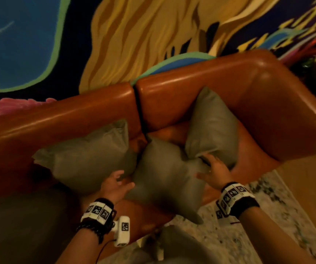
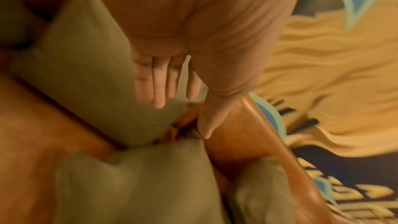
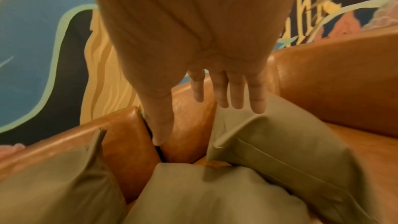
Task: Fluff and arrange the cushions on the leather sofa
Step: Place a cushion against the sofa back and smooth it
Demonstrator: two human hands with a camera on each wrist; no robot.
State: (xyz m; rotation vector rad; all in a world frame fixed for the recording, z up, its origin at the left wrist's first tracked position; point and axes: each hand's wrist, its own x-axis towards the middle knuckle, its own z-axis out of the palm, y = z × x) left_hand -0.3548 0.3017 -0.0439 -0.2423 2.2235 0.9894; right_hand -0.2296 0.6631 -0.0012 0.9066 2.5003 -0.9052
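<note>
- The left cushion (image 1: 88,159), grey-green, leans against the backrest of the brown leather sofa (image 1: 77,115).
- The left hand (image 1: 115,184) has its fingers straight and apart, holding nothing, at the near-left edge of the middle cushion (image 1: 164,180).
- The middle cushion lies tilted on the seat, one corner hanging over the front edge.
- The right hand (image 1: 213,171), fingers straight and spread, is at that cushion's far-right corner; contact is unclear.
- The right cushion (image 1: 212,126) stands against the backrest near the armrest.
- A colourful mural (image 1: 134,35) fills the wall behind.
</note>
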